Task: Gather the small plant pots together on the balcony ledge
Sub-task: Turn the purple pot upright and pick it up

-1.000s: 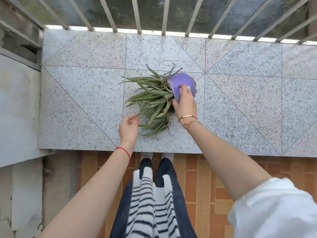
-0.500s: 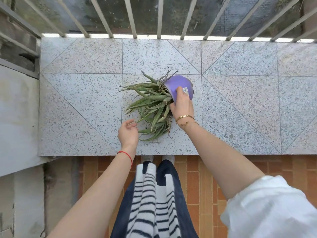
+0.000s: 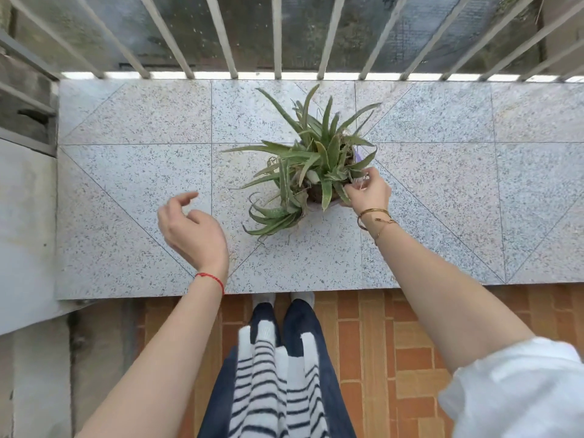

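The aloe plant [image 3: 316, 165] now stands upright on the granite ledge [image 3: 126, 184], leaves pointing up and outward. In the earlier views it lay tipped on its side, with the purple pot's base turned toward the camera and the leaves spread toward the left hand. The purple pot [image 3: 358, 156] is now almost wholly hidden under the foliage; only a sliver of purple shows at its right edge, just above the right hand's fingertips.

The right hand [image 3: 368, 192] sits at the pot's near right rim, fingers curled and pinched at the rim among the lower leaves. Earlier this hand lay flat over the pot's upturned base. How firm the present hold is cannot be told, as leaves cover the contact.

The left hand [image 3: 189, 229] has drawn away from the plant. It is loosely open, fingers slightly curved, holding nothing, and is well apart from the leaves, to their left and nearer the person. Earlier its fingertips were at the leaf tips.

One offshoot rosette [image 3: 273, 216] droops over the pot's near left side, lying between the two hands. The railing bars [image 3: 278, 36] rise beyond the plant, on its far side from both hands. No other pot is in view.
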### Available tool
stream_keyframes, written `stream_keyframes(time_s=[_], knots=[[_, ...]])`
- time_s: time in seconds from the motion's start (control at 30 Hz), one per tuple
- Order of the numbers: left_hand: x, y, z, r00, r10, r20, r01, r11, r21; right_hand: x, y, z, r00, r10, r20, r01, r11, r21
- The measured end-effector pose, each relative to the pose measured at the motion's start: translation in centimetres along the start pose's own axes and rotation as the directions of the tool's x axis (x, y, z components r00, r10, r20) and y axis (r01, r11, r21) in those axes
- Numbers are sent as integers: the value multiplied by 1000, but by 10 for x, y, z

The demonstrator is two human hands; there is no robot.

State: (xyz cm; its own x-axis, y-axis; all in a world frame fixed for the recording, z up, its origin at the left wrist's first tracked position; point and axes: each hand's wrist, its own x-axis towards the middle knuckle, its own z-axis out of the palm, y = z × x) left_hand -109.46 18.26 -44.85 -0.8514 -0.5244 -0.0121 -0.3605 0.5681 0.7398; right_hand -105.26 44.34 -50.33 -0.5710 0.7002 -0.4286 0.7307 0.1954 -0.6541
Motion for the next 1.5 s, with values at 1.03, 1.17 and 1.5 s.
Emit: stream_keyframes(time_s=[1.03, 1.17, 1.5], knots=[[-2, 68, 138, 401, -276, 873, 332, 932, 142, 25, 77, -25, 778, 481, 403, -514, 118, 850], [-6, 75, 153, 274, -272, 923, 370, 915, 160, 16, 79, -29, 819, 453, 352, -488, 229, 842], [-14, 89, 175, 218, -360, 907, 450, 862, 233, -4, 75, -24, 866, 423, 267, -459, 460, 760]])
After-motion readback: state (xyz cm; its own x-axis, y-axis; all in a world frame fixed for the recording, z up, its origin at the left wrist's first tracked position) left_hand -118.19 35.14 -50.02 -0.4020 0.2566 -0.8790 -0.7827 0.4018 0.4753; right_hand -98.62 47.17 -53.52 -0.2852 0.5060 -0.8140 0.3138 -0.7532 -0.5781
